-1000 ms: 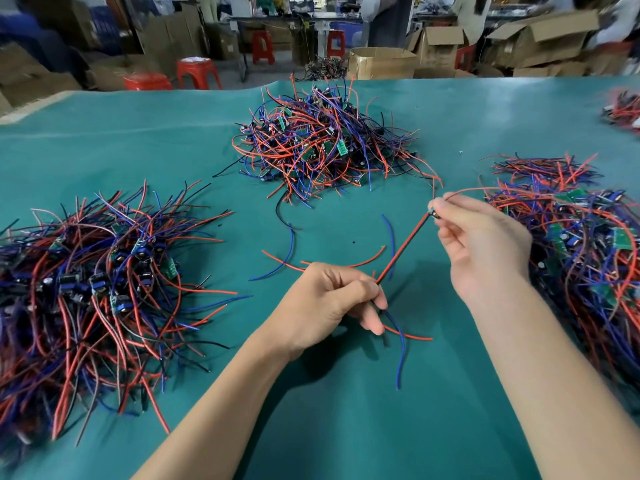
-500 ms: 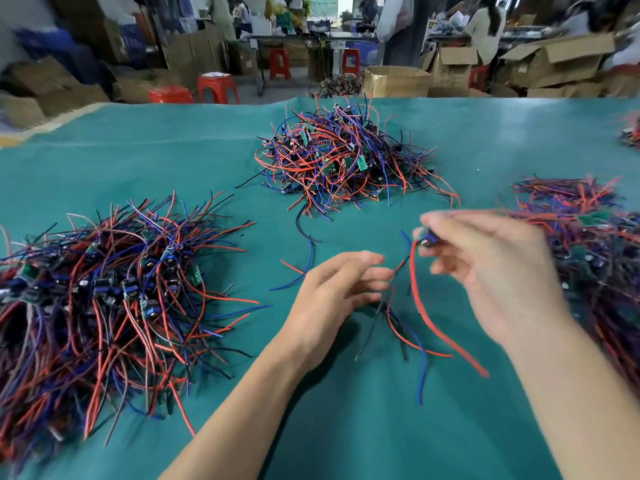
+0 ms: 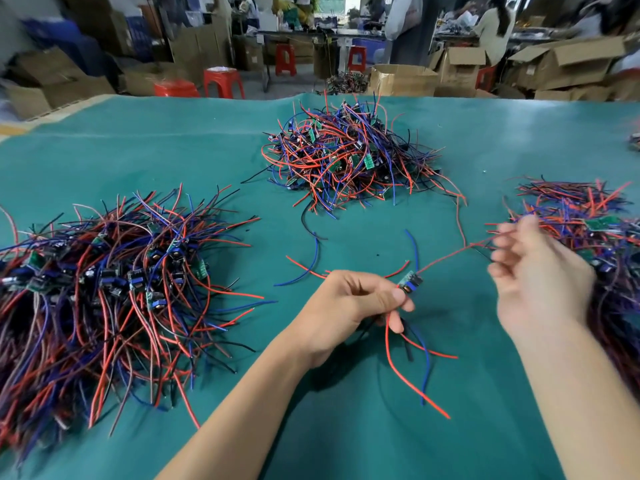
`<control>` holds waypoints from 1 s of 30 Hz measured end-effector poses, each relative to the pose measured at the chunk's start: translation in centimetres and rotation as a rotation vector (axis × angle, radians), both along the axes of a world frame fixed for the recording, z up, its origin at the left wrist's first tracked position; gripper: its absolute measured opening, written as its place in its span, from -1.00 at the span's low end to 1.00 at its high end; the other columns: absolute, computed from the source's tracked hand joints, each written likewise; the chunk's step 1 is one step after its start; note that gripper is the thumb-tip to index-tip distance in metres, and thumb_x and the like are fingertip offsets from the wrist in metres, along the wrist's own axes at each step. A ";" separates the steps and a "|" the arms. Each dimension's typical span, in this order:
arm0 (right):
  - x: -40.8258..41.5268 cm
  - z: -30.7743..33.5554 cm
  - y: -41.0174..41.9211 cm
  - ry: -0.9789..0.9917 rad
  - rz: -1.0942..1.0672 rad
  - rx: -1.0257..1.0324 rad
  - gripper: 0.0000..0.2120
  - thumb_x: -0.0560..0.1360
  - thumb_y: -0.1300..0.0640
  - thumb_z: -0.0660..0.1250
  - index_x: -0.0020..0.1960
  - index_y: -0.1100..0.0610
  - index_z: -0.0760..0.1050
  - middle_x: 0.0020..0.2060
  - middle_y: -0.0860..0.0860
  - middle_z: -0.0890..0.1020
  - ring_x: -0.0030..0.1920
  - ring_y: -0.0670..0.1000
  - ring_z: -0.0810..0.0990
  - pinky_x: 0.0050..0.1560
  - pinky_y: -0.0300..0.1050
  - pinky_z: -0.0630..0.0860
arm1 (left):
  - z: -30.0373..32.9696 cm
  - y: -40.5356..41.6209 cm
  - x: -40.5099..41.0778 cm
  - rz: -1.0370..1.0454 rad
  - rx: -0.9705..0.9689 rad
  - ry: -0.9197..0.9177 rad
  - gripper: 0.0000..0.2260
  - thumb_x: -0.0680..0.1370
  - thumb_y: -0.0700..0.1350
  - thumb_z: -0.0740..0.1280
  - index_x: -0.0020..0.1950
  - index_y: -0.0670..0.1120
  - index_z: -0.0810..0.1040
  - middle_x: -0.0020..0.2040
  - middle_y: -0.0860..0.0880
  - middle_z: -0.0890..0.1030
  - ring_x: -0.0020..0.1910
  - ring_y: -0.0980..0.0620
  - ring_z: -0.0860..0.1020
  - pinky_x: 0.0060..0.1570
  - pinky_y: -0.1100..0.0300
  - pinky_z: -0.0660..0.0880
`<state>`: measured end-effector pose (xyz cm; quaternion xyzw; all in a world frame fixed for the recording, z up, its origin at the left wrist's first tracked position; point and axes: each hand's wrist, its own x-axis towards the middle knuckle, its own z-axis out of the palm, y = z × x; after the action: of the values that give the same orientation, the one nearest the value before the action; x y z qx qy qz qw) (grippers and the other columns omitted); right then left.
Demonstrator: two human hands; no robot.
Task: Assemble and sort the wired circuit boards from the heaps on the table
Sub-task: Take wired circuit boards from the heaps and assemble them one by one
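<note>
Mid-task: left hand point(image 3: 349, 306) pinched one wired board point(image 3: 410, 283) at centre; right hand point(image 3: 540, 285) blurred (grip cannot be told). Three heaps remained: left point(image 3: 114, 292), top centre point(image 3: 346, 157), right point(image 3: 588, 223).

Cluttered workshop, open cardboard boxes point(image 3: 564, 60) on the floor, red plastic stools point(image 3: 223, 81), distant workbench point(image 3: 311, 34)

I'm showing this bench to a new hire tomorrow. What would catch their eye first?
Three tangled heaps of red, blue and black wires on the green table: a big left heap, a far heap in the middle, and a right heap. Between them, near the front, the left hand pinches a small circuit board with loose wires hanging from it. The blurred right hand is raised beside the right heap.
</note>
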<state>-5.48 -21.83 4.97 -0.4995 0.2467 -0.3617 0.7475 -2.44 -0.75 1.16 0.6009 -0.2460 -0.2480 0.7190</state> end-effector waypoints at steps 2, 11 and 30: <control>-0.2 -0.1 -1.2 0.013 -0.114 0.011 -0.70 0.65 0.01 0.30 -0.20 0.09 0.59 -0.52 -0.08 0.57 -0.56 -0.12 0.45 -0.53 -0.27 0.27 | -0.1 -0.1 0.1 0.101 -0.040 0.050 -0.82 0.61 -0.16 0.33 -0.12 -0.14 0.69 -0.32 -0.12 0.62 -0.17 -0.05 0.54 -0.04 0.20 0.46; -0.6 -2.7 5.4 0.223 0.552 -0.774 -0.91 0.43 0.04 0.52 -0.07 -0.03 0.68 -0.25 -0.10 0.74 -0.21 -0.12 0.71 -0.18 -0.11 0.61 | -0.4 -0.7 0.0 0.207 0.018 -0.023 -0.80 0.64 -0.21 0.28 -0.13 -0.17 0.64 -0.31 -0.12 0.63 -0.28 0.02 0.56 -0.19 0.25 0.50; 11.0 9.3 20.2 0.374 0.771 -1.580 -0.53 0.53 -0.23 0.32 -0.31 0.13 0.38 -0.25 0.12 0.53 -0.06 0.19 0.54 -0.07 -0.04 0.48 | 0.5 -0.2 -0.5 0.218 0.098 -0.099 -0.81 0.39 -0.23 0.25 -0.27 0.00 0.62 -0.31 0.10 0.66 -0.29 0.20 0.57 -0.21 0.33 0.50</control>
<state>5.50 -1.61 14.28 -0.9669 -0.1411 -0.0625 0.2033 -2.98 -0.94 1.61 0.6700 -0.2023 -0.1500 0.6983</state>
